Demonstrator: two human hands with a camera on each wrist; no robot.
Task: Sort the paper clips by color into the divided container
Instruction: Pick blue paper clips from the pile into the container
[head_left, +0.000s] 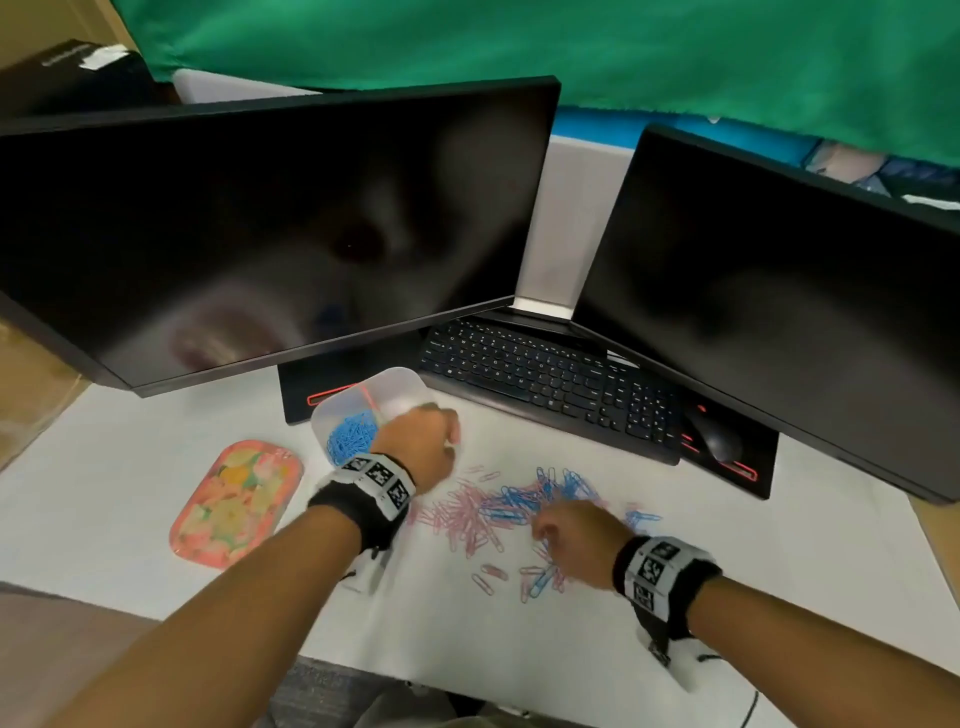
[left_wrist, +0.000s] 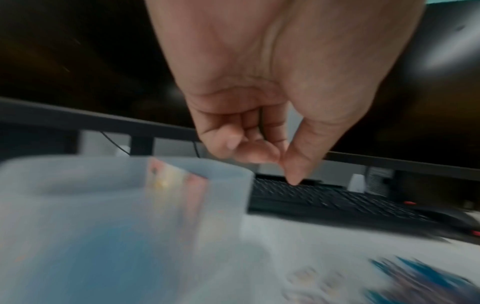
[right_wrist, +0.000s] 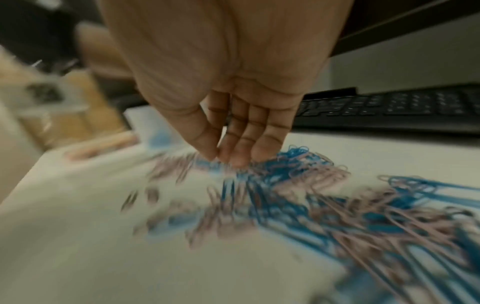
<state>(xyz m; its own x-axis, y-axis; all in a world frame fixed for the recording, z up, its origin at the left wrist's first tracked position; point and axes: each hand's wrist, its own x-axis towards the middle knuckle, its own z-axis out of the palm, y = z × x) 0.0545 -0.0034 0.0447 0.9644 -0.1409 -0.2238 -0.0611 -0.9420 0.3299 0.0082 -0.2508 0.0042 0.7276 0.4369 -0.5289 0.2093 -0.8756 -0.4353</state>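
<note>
Two hands busy: right hand (head_left: 576, 545) is planted on the paper clips (head_left: 498, 509), fingertips bunched, catch unclear. Left hand (head_left: 421, 441), curled with no clip showing, hovers beside the container (head_left: 400, 376), up-left across the tabletop (head_left: 156, 415).

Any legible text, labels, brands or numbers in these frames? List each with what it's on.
None can be read.
Keyboard key legends: too small.
Black box lettering and white label: blurred.
Wrist bands: coded square markers, no words.
</note>
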